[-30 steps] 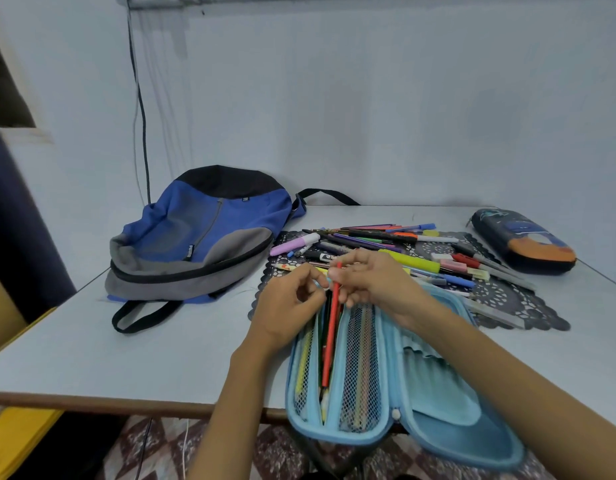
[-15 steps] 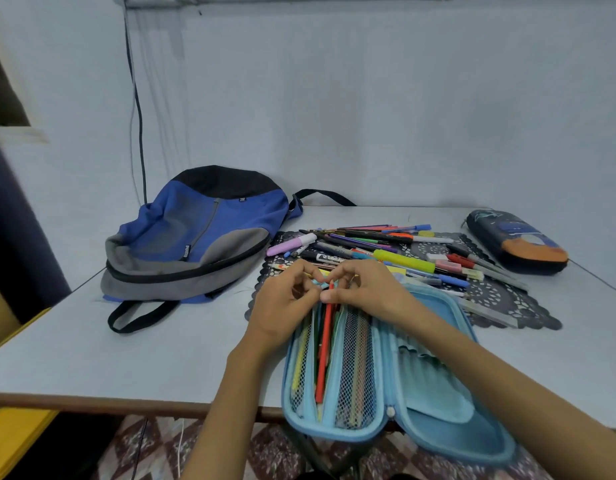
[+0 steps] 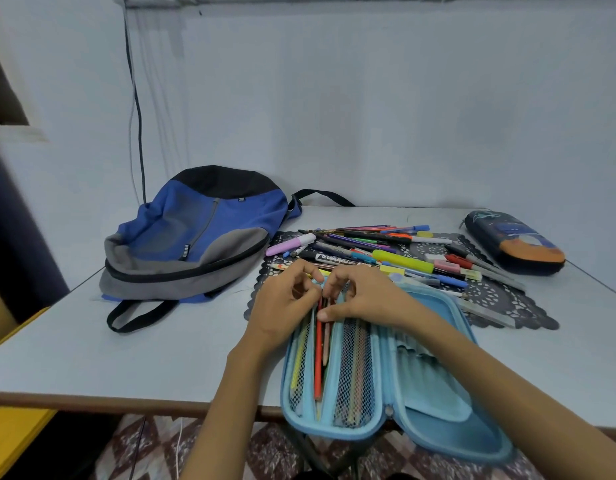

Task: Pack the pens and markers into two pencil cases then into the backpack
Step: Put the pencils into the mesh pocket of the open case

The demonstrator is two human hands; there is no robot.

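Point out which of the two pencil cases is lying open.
The light blue pencil case at the near edge of the table: it is spread open, with mesh pockets and pens showing. The dark pencil case with the orange end, far right, is closed.

Apparently bare tabletop between backpack and blue case; pens behind.

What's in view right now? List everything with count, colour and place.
backpack: one, blue-grey-black, far left
open pencil case: one, light blue, near edge
closed pencil case: one, dark and orange, far right
loose pens and markers: pile, mixed colours, on mat
mat: one, black lace, centre
red pen: one, inside open pencil case
table: one, pale grey
cable: one, black, wall
left hand: pinches open pencil case's top end
right hand: pinches red pen's top
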